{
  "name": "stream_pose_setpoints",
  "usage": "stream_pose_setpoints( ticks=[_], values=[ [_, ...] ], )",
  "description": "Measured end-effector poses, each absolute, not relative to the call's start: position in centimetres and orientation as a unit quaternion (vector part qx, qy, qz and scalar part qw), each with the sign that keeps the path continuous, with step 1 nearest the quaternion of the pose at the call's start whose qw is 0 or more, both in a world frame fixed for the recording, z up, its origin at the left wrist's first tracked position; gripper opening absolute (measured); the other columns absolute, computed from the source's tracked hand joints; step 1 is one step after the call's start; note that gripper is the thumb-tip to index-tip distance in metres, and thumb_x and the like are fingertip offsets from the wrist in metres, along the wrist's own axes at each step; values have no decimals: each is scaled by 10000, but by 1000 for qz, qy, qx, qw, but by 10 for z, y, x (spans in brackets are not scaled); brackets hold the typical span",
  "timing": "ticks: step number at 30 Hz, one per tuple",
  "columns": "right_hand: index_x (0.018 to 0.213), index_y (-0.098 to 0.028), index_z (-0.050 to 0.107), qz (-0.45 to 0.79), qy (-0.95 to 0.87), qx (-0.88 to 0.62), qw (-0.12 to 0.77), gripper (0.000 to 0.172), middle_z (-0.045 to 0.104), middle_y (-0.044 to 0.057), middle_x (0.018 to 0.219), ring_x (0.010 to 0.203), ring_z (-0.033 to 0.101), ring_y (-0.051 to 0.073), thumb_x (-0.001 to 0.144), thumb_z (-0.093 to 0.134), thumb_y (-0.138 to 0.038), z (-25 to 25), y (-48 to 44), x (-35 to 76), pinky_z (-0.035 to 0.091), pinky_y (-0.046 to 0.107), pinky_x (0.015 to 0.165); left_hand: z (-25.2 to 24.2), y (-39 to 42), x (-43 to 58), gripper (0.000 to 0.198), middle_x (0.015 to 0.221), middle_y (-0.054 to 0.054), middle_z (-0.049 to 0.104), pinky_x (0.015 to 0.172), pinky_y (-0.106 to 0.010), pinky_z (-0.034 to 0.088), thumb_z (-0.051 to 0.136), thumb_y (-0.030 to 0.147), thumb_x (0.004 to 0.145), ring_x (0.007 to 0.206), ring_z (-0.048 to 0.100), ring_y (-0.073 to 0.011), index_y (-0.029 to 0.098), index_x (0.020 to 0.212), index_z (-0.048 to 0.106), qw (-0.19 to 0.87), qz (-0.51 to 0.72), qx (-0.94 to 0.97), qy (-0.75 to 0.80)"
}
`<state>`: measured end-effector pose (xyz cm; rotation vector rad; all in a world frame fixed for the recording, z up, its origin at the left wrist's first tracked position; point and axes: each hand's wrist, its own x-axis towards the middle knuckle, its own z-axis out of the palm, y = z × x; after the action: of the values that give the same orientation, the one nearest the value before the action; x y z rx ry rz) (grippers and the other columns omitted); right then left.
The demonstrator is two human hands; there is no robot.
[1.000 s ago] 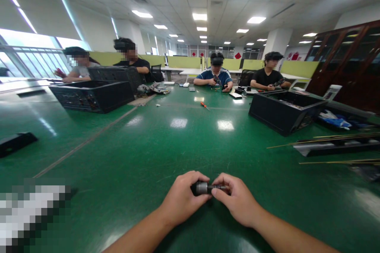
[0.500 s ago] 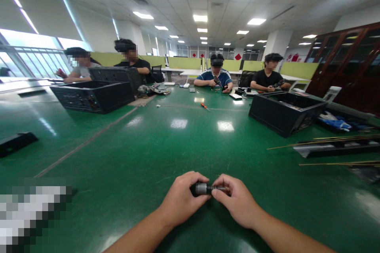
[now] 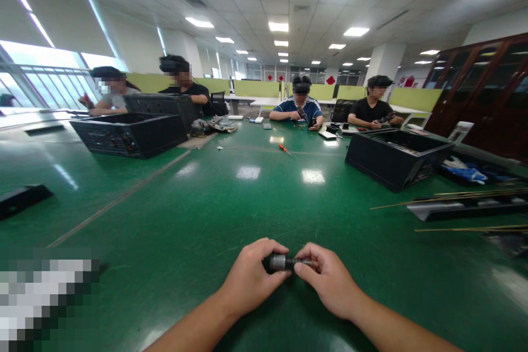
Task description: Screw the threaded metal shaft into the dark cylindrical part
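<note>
Low in the middle of the view, a dark cylindrical tool [image 3: 279, 262] with a grey metal collar and a thinner ridged shaft lies level between my hands, just over the green table. My left hand [image 3: 253, 272] curls its fingers and thumb round the thicker dark end. With bent fingers and thumb, my right hand [image 3: 330, 275] pinches the narrow shaft on the other side. My fingers cover both ends, so I cannot make out the exact kind of tool.
An orange screwdriver [image 3: 283, 148] lies farther up the green table [image 3: 214, 198]. Black computer cases stand at left [image 3: 132, 137] and right [image 3: 391, 162]. Thin brass-coloured rods [image 3: 412, 204] stick out at right. Several people sit around the far side.
My hands and the tool have hardly moved. At the far left, a seated person's hand has risen slightly.
</note>
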<state>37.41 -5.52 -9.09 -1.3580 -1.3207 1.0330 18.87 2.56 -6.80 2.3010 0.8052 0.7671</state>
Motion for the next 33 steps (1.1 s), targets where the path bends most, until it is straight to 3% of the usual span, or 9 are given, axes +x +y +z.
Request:
stream_pose_setpoints(
  ticks=[33],
  values=[
    [875,-178,620,413,-540,-561,473,130,451,-62,620,574,402,110,857,628,-306,-89,-57,374,307,234,553,-63,30,184,262,895,-17,732,775,-303,504,755,145,702,837,678,-187,228,946,711,272,309,860,303]
  ],
)
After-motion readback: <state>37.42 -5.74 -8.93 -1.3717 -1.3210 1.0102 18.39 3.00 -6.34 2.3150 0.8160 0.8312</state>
